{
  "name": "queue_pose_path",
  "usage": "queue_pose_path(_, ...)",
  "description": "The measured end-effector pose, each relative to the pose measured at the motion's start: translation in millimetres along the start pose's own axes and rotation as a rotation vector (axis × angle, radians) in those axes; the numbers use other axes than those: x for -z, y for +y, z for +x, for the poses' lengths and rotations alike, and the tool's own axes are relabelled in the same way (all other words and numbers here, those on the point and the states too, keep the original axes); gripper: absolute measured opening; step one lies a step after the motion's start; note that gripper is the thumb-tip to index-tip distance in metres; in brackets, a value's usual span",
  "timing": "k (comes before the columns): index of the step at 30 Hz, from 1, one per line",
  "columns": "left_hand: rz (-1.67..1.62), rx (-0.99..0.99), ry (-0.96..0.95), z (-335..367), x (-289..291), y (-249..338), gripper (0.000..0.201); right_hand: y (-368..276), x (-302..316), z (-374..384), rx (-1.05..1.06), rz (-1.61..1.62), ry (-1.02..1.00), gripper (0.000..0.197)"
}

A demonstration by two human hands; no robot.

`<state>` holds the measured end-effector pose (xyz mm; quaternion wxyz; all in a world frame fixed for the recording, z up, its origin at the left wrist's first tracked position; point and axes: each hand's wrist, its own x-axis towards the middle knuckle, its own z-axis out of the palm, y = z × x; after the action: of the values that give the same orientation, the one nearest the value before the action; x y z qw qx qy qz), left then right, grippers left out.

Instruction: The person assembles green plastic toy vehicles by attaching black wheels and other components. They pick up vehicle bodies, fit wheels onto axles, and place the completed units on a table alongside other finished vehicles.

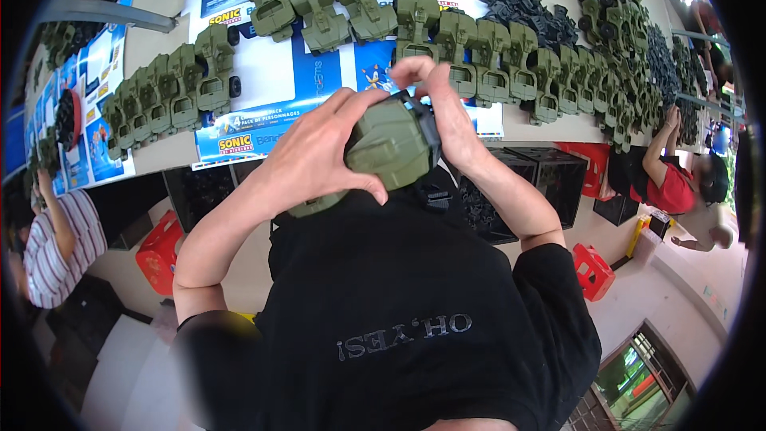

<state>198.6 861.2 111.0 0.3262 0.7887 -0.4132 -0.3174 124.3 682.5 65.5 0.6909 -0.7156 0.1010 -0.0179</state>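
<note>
Close to my chest, at the table's near edge, I hold a green plastic toy vehicle body (391, 144) with a black part (427, 128) along its right side. My left hand (315, 148) grips the green shell from the left, its thumb across the near side and its fingers over the far side. My right hand (447, 108) is bent round the black part, its palm against it and its fingers curled at the far end. Part of the toy is hidden behind my hands. Just beyond stand rows of similar green toy vehicles (491, 56).
Blue and white printed sheets (307, 72) cover part of the table (159, 148). A heap of dark plastic parts (511, 0) lies at the back. Black crates (550, 183) and red stools (162, 251) stand below. Other people (670, 175) work at both sides.
</note>
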Motion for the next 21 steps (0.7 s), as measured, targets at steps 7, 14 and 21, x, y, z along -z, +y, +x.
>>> queue_pose_path(7, 0.191, -0.226, 0.099, -21.7, -27.3, 0.5, 0.091, -14.7, 4.2, -19.7, -0.420, 0.224, -0.228, 0.086)
queue_pose_path(14, 0.461, -0.433, 0.109, -27.2, -30.2, 14.8, 0.062, -3.8, 1.6, -44.4, -0.172, 0.232, -0.123, 0.068)
queue_pose_path(21, 0.564, -0.447, 0.117, -33.6, -34.5, 12.5, 0.052, 11.1, -11.5, -53.1, -0.059, 0.241, -0.115, 0.053)
